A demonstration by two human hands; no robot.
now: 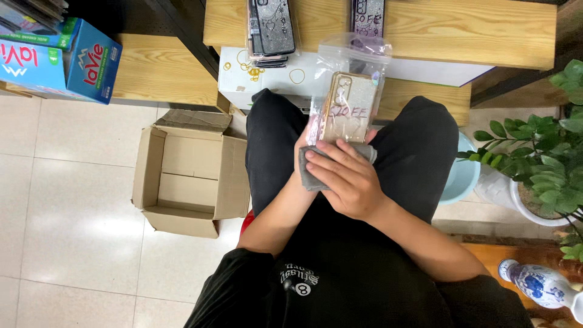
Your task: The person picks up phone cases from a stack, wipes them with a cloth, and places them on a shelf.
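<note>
I sit with my lap in the middle of the head view. My left hand (pixel 302 146), mostly hidden under the right, holds a clear plastic bag (pixel 349 91) that contains a glittery phone case with a gold rim. My right hand (pixel 346 176) lies on top and presses a grey cloth (pixel 311 173) against the lower end of the bag. The bag stands nearly upright above my knees.
An open empty cardboard box (pixel 185 176) sits on the tiled floor at left. A white box (pixel 273 76) and wooden shelves (pixel 461 27) with bagged phone cases (pixel 271 27) are ahead. A blue carton (pixel 67 58) is at upper left; a potted plant (pixel 540 164) and vase (pixel 540 285) stand at right.
</note>
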